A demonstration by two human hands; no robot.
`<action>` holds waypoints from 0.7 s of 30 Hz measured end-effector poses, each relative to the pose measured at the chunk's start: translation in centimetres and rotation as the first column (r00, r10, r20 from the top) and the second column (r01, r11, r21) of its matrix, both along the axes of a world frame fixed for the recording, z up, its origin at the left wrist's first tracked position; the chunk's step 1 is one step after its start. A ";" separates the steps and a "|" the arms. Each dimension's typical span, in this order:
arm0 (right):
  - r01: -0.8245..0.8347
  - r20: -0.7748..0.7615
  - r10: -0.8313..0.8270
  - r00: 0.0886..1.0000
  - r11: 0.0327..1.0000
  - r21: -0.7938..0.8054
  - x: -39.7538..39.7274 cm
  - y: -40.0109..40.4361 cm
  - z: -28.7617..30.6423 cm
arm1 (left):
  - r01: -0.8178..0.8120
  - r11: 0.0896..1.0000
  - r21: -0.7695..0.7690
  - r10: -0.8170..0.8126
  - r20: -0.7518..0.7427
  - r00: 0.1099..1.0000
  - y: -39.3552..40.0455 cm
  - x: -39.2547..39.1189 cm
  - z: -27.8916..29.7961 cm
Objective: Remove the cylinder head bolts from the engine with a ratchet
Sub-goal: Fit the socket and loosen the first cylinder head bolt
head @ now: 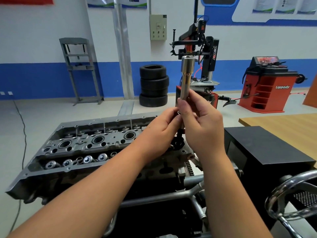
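Observation:
I hold a long chrome deep socket upright in front of me, its open end pointing up. My right hand grips its lower part with thumb and fingers. My left hand pinches the small metal piece at the socket's lower end; a dark tool part hangs below both hands, mostly hidden. Beneath lies the grey cylinder head on its engine, with valve springs, spark plug wells and bolt holes showing. I cannot make out any bolt heads.
A black box stands right of the engine, with a wooden table behind it. A chrome handwheel sits at lower right. Stacked tyres, a tyre changer, a red wheel balancer and a grey press frame stand farther back.

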State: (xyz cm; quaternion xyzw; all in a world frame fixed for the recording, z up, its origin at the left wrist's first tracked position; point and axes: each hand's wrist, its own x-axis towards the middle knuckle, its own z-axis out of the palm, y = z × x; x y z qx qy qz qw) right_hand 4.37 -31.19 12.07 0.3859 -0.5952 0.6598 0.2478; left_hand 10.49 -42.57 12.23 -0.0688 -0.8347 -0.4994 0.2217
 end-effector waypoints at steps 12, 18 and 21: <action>0.129 -0.006 -0.129 0.992 0.991 -0.027 -0.2 -0.1 -0.2 | -0.003 0.998 0.070 0.004 -0.004 1.000 0.0 0.2 -0.1; 0.068 -0.009 -0.067 0.998 0.997 0.031 0.1 -0.4 -0.2 | -0.014 0.999 0.036 0.015 -0.025 1.000 0.0 0.4 0.0; 0.084 0.021 -0.084 0.996 0.996 0.023 0.0 -0.6 -0.4 | 0.021 0.999 0.035 -0.020 -0.041 0.999 0.2 0.4 0.1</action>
